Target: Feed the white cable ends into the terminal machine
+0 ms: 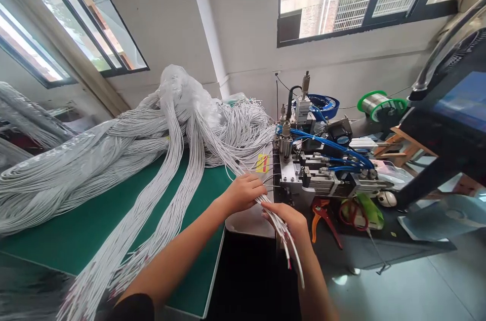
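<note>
Lying left of the hands, long white cable bundles (150, 194) are spread over the green tabletop (208, 187), seemingly left to be handled. A thinner bunch (279, 226) is already gathered, gripped by the left hand (246, 192) and, nearer its loose ends, the right hand (293, 218). Beyond, rightward, the machine (322, 184) is touched by neither.

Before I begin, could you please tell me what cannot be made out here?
All in the head view:
Held cables: one stretch is hidden under the left hand.
Screen: cut off by the right edge.
Yellow label: any print is too small to read.
Near-left cables: some tips cut off by the bottom edge.
</note>
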{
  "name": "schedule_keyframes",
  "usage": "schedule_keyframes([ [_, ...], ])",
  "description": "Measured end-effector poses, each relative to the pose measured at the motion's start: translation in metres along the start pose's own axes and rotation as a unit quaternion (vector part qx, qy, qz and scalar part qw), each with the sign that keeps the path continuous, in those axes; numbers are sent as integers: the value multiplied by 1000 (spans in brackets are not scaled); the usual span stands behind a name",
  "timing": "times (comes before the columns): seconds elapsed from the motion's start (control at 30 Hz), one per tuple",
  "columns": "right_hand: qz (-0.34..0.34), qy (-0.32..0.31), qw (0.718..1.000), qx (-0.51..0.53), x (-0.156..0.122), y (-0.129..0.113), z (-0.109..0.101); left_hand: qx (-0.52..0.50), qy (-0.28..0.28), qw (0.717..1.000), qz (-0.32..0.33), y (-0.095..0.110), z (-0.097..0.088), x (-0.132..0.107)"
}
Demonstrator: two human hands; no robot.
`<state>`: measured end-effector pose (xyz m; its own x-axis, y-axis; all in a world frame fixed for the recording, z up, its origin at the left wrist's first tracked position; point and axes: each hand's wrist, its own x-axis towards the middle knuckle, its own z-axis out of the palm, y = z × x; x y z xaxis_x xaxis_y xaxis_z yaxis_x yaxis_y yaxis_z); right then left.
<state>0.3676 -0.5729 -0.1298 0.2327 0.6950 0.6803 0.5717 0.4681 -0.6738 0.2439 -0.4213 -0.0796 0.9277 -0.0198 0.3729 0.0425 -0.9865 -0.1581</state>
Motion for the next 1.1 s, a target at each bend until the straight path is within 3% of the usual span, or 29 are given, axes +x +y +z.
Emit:
schedule_keyframes([
  [0.13,45,-64,997,14,-13,10,-14,-15,-22,1000,6,9,23,2],
  [0.23,70,-99,993,13,-17,15,-25,-21,-3,1000,-7,14,38,2],
  [0.47,109,-97,989,35,-12,12,-36,-47,64,995,-54,23,47,2],
  [0.67,193,-39,977,81,-19,16,-44,-24,30,998,-51,27,50,-11],
  [0.77,242,41,963,113,-25,21,-46,3,18,999,-33,30,49,-16],
  [0.97,237,156,958,38,-24,14,-40,8,100,994,-30,38,47,-23],
  [1.1,265,221,938,20,-21,3,-30,-10,120,993,-9,37,49,-30],
])
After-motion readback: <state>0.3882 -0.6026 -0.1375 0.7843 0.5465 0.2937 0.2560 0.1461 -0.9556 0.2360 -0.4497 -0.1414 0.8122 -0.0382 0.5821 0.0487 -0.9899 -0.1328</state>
